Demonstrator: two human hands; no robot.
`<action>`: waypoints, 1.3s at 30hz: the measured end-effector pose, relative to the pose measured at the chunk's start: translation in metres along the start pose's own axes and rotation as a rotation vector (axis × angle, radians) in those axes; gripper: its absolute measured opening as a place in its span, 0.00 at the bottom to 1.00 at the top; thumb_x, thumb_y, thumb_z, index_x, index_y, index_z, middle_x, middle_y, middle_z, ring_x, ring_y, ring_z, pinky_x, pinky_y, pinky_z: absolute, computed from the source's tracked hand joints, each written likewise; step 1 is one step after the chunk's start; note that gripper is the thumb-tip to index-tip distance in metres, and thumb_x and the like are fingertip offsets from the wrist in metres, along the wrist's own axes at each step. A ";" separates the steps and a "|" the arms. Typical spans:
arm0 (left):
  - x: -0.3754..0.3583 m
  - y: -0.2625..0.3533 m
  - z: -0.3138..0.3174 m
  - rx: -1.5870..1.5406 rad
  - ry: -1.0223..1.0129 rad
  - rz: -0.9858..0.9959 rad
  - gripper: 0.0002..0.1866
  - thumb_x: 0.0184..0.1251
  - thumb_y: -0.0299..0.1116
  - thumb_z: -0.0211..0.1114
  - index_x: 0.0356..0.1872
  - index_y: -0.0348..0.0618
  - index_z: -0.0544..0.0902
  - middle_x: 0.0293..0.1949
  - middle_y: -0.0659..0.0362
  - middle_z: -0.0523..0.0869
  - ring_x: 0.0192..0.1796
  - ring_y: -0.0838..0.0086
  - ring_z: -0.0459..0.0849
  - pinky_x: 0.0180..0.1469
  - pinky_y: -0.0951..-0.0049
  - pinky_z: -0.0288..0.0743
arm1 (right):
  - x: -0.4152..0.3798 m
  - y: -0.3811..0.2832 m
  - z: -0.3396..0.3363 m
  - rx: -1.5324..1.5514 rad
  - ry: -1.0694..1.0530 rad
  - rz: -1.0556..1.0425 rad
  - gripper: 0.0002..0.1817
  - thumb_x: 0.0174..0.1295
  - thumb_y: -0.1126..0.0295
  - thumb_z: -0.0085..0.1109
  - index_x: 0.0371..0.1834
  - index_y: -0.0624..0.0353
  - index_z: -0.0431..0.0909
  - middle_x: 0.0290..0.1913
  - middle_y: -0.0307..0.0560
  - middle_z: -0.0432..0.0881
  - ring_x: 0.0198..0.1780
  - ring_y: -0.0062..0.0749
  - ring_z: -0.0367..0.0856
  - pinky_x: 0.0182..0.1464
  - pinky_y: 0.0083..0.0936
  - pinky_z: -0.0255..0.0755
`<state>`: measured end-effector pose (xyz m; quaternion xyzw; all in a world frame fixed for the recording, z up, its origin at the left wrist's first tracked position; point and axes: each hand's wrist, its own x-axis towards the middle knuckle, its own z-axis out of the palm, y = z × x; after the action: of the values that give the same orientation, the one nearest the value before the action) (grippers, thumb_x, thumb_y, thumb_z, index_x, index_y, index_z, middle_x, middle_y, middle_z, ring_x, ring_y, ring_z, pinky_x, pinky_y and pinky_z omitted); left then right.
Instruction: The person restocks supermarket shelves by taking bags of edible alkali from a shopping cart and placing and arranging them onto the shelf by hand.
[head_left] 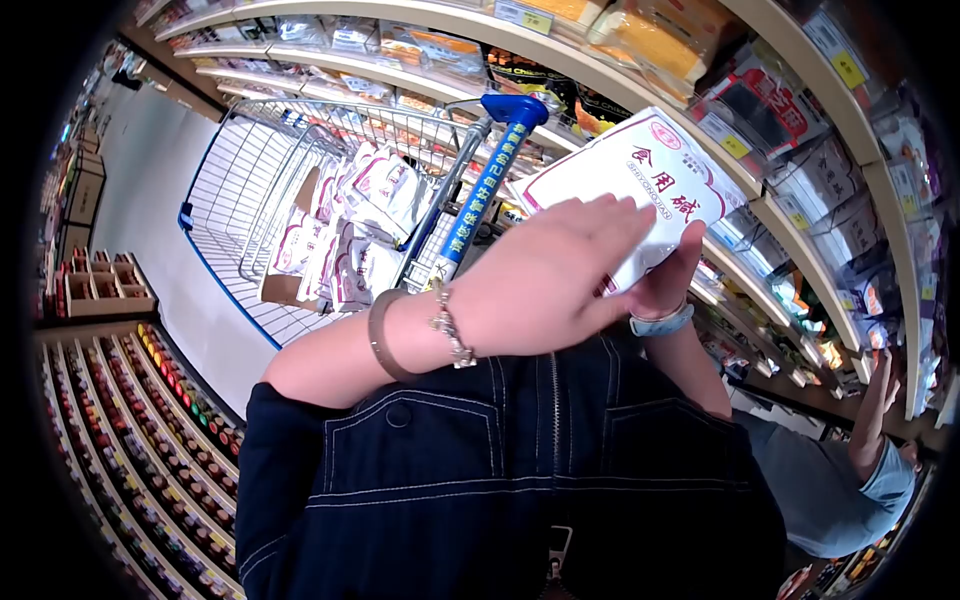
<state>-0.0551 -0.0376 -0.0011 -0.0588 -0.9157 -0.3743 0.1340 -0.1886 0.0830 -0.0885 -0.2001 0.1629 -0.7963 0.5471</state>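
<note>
The white packet [640, 180], printed with red characters, sits between our two hands in the head view, lifted in front of the store shelves [790, 190] and just right of the shopping cart's blue handle [490, 180]. Our left hand [555, 270] lies flat across the packet's near face, fingers spread and pressing lightly, with a bangle and a bracelet on that wrist. Our right hand [665, 285] is mostly hidden behind the left; it grips the packet from below, thumb side up, a pale band on its wrist. The cart basket [250, 180] already holds a heap of similar white-and-pink packets [350, 230]. We judge that we are checking or smoothing this packet before it joins the rest; the next move would call for swinging it left over the handle and releasing it above the heap. Another person's arm [870, 420] reaches to the shelves at lower right.
</note>
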 end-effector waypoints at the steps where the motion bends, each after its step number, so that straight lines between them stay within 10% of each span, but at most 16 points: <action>1: 0.000 -0.002 -0.001 0.055 0.074 0.018 0.31 0.52 0.36 0.60 0.58 0.38 0.62 0.56 0.44 0.67 0.60 0.51 0.63 0.60 0.59 0.57 | -0.001 -0.004 0.009 -0.165 0.036 -0.005 0.47 0.49 0.40 0.52 0.65 0.57 0.46 0.63 0.53 0.56 0.62 0.46 0.59 0.61 0.45 0.56; 11: 0.017 -0.017 0.032 0.390 0.219 -0.016 0.31 0.57 0.49 0.51 0.59 0.43 0.62 0.60 0.47 0.62 0.63 0.52 0.58 0.62 0.52 0.46 | 0.006 0.007 0.044 -0.008 0.175 -0.198 0.50 0.43 0.34 0.51 0.64 0.54 0.48 0.64 0.45 0.56 0.64 0.38 0.55 0.63 0.42 0.53; 13: 0.018 -0.022 0.037 0.300 0.274 -0.077 0.29 0.58 0.45 0.52 0.58 0.41 0.63 0.59 0.45 0.63 0.62 0.52 0.59 0.62 0.55 0.49 | 0.007 0.009 0.039 0.429 -0.065 -0.086 0.53 0.42 0.27 0.40 0.65 0.55 0.47 0.64 0.47 0.55 0.64 0.40 0.55 0.63 0.42 0.50; 17: 0.017 -0.055 0.067 -0.190 0.531 -0.197 0.25 0.62 0.39 0.47 0.58 0.37 0.62 0.58 0.41 0.62 0.62 0.53 0.60 0.62 0.63 0.52 | 0.003 0.005 0.047 -0.273 0.151 0.267 0.56 0.45 0.24 0.19 0.66 0.63 0.39 0.67 0.49 0.49 0.66 0.39 0.50 0.65 0.36 0.44; 20: 0.013 -0.072 0.077 -1.344 0.535 -0.522 0.25 0.67 0.47 0.39 0.58 0.39 0.62 0.51 0.51 0.71 0.50 0.67 0.73 0.53 0.71 0.65 | -0.001 0.013 0.055 -1.066 0.064 0.098 0.40 0.60 0.39 0.15 0.67 0.60 0.39 0.68 0.47 0.46 0.65 0.33 0.53 0.61 0.28 0.51; 23: 0.008 -0.068 0.071 -1.919 0.410 -0.407 0.28 0.65 0.53 0.40 0.57 0.43 0.63 0.50 0.55 0.73 0.51 0.68 0.73 0.54 0.68 0.67 | 0.007 -0.001 0.057 -1.368 0.035 0.063 0.25 0.63 0.57 0.41 0.58 0.65 0.62 0.56 0.58 0.65 0.60 0.42 0.62 0.58 0.30 0.57; 29: 0.008 -0.057 0.054 -2.137 0.293 -0.389 0.26 0.66 0.50 0.39 0.61 0.49 0.61 0.58 0.56 0.67 0.58 0.65 0.68 0.61 0.61 0.60 | 0.031 -0.007 0.062 -2.022 0.037 -0.610 0.21 0.59 0.61 0.47 0.55 0.57 0.68 0.57 0.55 0.66 0.58 0.44 0.63 0.58 0.33 0.55; 39: 0.002 -0.055 0.063 -2.116 0.236 -0.186 0.27 0.66 0.51 0.37 0.62 0.50 0.58 0.60 0.56 0.63 0.61 0.66 0.64 0.62 0.63 0.57 | 0.052 0.020 0.042 -2.035 -0.060 -0.488 0.29 0.59 0.45 0.38 0.62 0.44 0.59 0.62 0.59 0.58 0.64 0.55 0.51 0.62 0.53 0.35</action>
<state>-0.0811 -0.0330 -0.0805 -0.0384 -0.1076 -0.9907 0.0734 -0.1686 0.0255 -0.0545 -0.6132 0.6977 -0.3668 -0.0513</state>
